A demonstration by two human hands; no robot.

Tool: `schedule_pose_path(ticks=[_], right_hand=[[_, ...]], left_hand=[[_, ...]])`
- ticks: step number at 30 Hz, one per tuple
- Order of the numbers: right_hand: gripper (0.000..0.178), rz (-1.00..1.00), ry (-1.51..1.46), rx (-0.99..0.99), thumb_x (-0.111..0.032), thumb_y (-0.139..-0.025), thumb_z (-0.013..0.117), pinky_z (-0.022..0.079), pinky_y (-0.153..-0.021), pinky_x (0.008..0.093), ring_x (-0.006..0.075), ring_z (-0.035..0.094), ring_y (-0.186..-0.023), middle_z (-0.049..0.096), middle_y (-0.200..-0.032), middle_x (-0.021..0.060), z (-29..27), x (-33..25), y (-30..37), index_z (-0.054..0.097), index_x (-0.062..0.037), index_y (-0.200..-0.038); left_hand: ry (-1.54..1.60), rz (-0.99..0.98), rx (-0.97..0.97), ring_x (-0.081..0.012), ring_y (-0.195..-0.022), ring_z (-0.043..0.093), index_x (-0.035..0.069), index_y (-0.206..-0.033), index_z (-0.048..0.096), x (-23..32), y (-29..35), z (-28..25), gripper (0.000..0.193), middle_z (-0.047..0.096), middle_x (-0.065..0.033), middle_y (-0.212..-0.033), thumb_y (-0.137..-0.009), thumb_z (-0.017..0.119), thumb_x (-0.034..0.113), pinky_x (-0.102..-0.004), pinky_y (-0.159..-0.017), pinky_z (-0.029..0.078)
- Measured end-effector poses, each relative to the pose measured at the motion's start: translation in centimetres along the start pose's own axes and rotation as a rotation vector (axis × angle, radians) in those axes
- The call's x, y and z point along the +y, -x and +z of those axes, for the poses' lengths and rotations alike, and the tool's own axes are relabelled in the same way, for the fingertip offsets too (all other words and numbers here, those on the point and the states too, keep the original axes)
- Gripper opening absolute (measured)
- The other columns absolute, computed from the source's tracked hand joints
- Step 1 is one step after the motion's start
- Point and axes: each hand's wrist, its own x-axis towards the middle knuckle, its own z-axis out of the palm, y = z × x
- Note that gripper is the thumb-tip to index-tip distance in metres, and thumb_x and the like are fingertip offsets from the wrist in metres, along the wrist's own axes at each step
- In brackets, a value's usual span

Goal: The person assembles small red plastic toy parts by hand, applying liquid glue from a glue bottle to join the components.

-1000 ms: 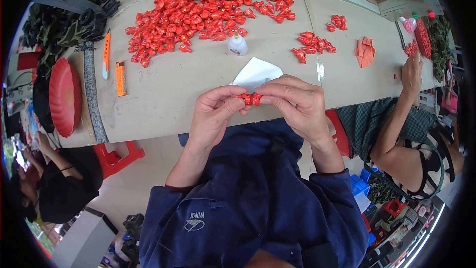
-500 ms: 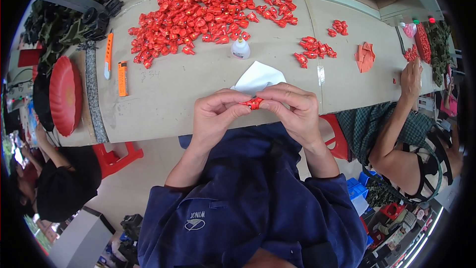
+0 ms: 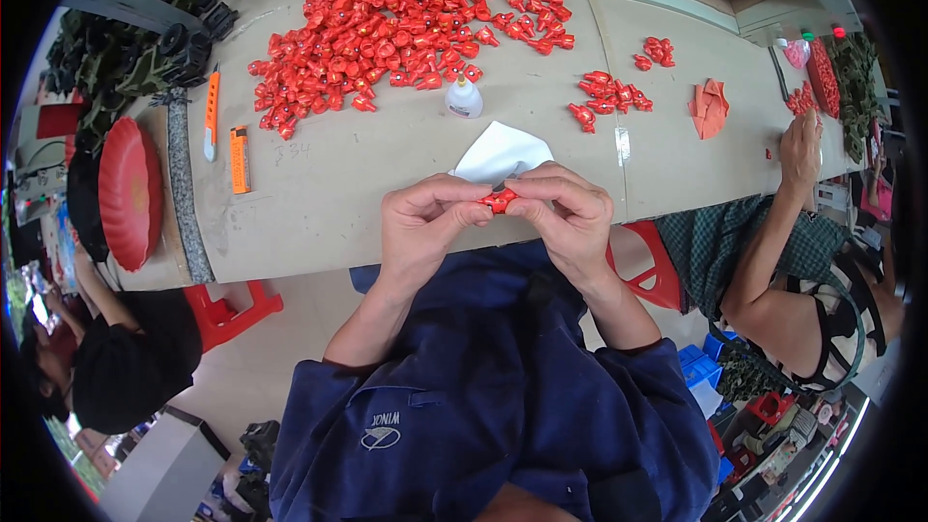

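Between my two hands, over the table's near edge, is a small red plastic part (image 3: 499, 201). The fingertips of my left hand (image 3: 425, 222) pinch its left end. Its right end is pinched by the thumb and fingers of my right hand (image 3: 565, 217). My fingers cover much of the part, so its full shape is hidden. Just beyond my hands lies a folded white cloth (image 3: 503, 150). A small white squeeze bottle (image 3: 463, 98) with a pointed tip stands behind the cloth.
A large heap of red plastic parts (image 3: 387, 34) covers the far middle, with a smaller group (image 3: 614, 95) to the right. An orange cloth (image 3: 710, 109), an orange utility knife (image 3: 212, 111) and an orange box (image 3: 240, 159) lie on the table. Co-workers sit at both sides.
Both hands keep their pinch on the red part and have barely moved. The whole view has shifted very slightly.
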Motion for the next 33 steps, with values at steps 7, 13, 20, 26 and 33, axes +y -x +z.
schedule_pose_path(ticks=[7, 13, 20, 26, 33], right_hand=[[0.014, -0.011, -0.061, 0.069, 0.003, -0.068, 0.065, 0.045, -0.062, 0.0232, 0.0145, 0.059, -0.069, 0.062, -0.076, 0.0095, 0.7, 0.5, 0.5, 0.064, 0.0008, -0.082], [0.014, 0.034, -0.172, 0.081, 0.004, -0.070, 0.064, 0.046, -0.065, 0.0236, 0.0150, 0.059, -0.072, 0.062, -0.079, 0.0106, 1.1, 0.1, 0.6, 0.063, 0.0024, -0.084], [0.015, 0.089, -0.273, 0.091, 0.000, -0.073, 0.064, 0.042, -0.060, 0.0182, 0.0102, 0.055, -0.072, 0.060, -0.083, 0.0091, 1.3, -0.1, 0.7, 0.063, 0.0023, -0.089], [0.015, 0.136, -0.283, 0.089, 0.000, -0.074, 0.064, 0.042, -0.061, 0.0183, 0.0101, 0.055, -0.073, 0.060, -0.083, 0.0087, 1.4, -0.2, 0.7, 0.062, 0.0025, -0.089], [0.015, 0.186, -0.330, 0.101, 0.000, -0.075, 0.063, 0.043, -0.064, 0.0189, 0.0102, 0.055, -0.073, 0.060, -0.083, 0.0084, 1.6, -0.1, 0.8, 0.062, 0.0030, -0.090]], left_hand=[[-0.046, 0.023, 0.014, -0.0115, -0.070, 0.058, -0.004, -0.088, 0.062, 0.1, 0.3, 0.1, 0.014, 0.060, -0.0095, -0.080, -0.075, 0.060, -0.006, -0.0202, -0.062, 0.047], [-0.060, 0.013, 0.035, -0.0110, -0.070, 0.058, -0.004, -0.089, 0.061, 0.4, 0.4, 0.3, 0.013, 0.060, -0.0091, -0.080, -0.076, 0.058, -0.005, -0.0205, -0.063, 0.048], [-0.064, -0.001, 0.042, -0.0104, -0.068, 0.058, -0.004, -0.091, 0.061, 0.7, 0.5, 0.3, 0.014, 0.060, -0.0082, -0.077, -0.078, 0.058, -0.004, -0.0204, -0.063, 0.047], [-0.079, -0.028, 0.057, -0.0101, -0.067, 0.057, -0.004, -0.092, 0.061, 0.6, 0.5, 0.2, 0.015, 0.061, -0.0080, -0.076, -0.078, 0.058, -0.002, -0.0203, -0.062, 0.047], [-0.060, -0.046, 0.083, -0.0103, -0.067, 0.057, -0.003, -0.092, 0.061, 0.7, 0.5, 0.3, 0.015, 0.062, -0.0089, -0.078, -0.078, 0.059, -0.001, -0.0209, -0.062, 0.047]])
